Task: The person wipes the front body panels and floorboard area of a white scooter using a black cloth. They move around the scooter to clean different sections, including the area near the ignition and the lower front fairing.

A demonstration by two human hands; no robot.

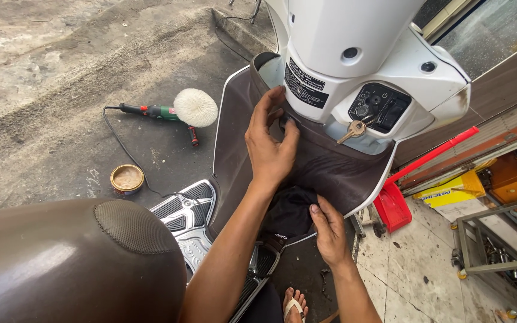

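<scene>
Two bare hands are busy at the front of a scooter, on its brown leg shield (330,173) just under the white steering column (354,54). The left hand (270,146) is raised, fingers half curled and pressed against the top of the shield beside a black sticker; its thumb and fingertips seem to pinch something small and dark there, though I cannot tell what. The right hand (330,230) sits lower, loosely closed, thumb on top, gripping a bunched black cloth (288,215) that hangs against the lower shield. A key (354,130) dangles from the ignition just right of the raised hand. Off on the concrete lie a polishing machine (178,110) with a fluffy white pad and a small round tin (127,178). A red dustpan (393,206) leans nearby, and the brown seat (61,263) fills the near corner.
</scene>
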